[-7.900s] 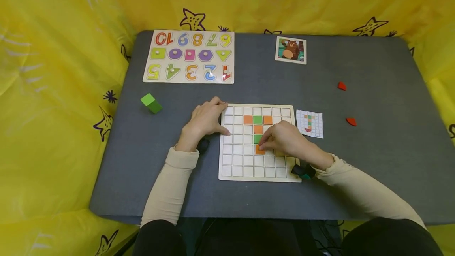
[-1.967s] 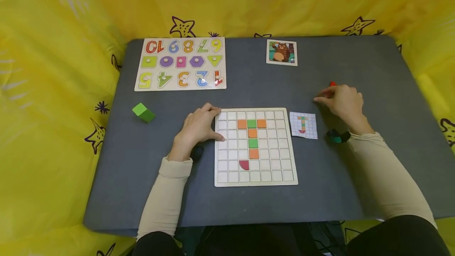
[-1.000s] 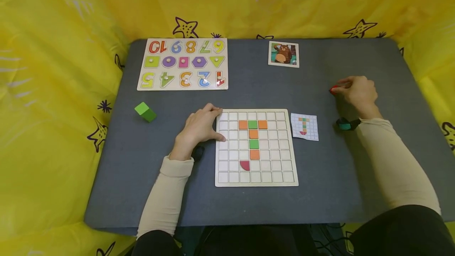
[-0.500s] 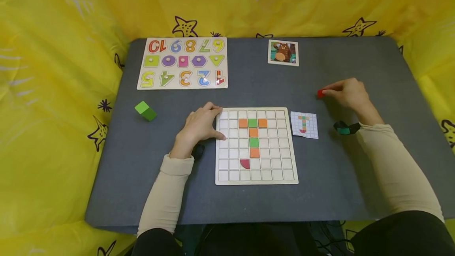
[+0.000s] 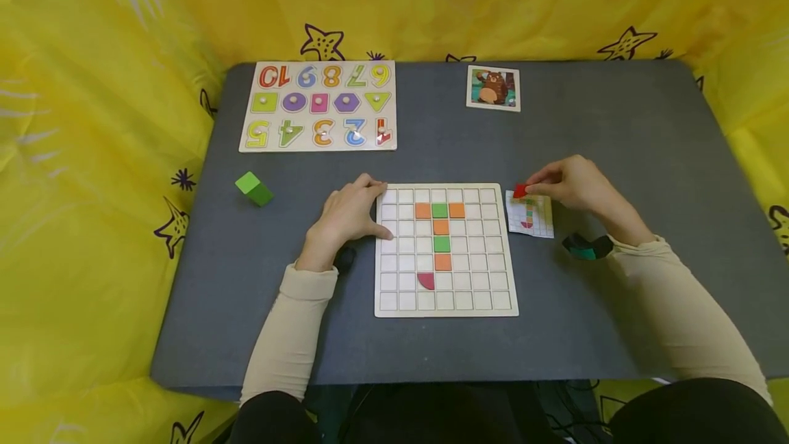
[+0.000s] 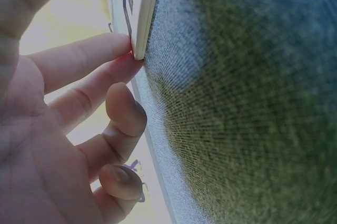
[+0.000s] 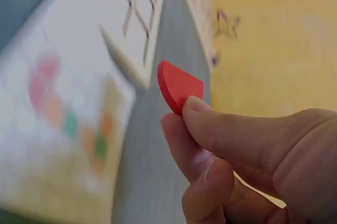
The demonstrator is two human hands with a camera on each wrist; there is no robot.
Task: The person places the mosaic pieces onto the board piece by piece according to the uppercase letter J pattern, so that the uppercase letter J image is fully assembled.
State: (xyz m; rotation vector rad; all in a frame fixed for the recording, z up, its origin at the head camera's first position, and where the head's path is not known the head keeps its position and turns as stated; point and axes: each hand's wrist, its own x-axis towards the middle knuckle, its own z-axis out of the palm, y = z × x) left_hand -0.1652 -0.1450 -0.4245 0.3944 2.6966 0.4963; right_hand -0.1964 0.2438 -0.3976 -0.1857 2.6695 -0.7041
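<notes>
My right hand (image 5: 574,185) pinches a red quarter-circle tile (image 7: 183,84) between thumb and forefinger. In the head view it hangs over the top of a small pattern card (image 5: 542,223), partly covering it. The card pictures a J of coloured tiles. My left hand (image 5: 345,216) rests along the left edge of a wooden grid board (image 5: 483,262), thumb over the rim; in the left wrist view two fingertips (image 6: 120,46) touch its corner. On the grid lie orange and green square tiles (image 5: 442,244) in a T, with another red quarter-circle tile (image 5: 427,281) below and left of the stem.
A wooden number puzzle board (image 5: 246,146) lies at the back left, with a green block (image 5: 254,188) in front of it. A square bear picture (image 5: 493,88) sits at the back. Yellow fabric (image 5: 431,5) surrounds the grey table (image 5: 641,122) at the back and sides.
Since 7.9 s ago, one red tile has appeared on the board. My right hand has picked up the other and carried it left and nearer, over the card. My left hand stays at the board.
</notes>
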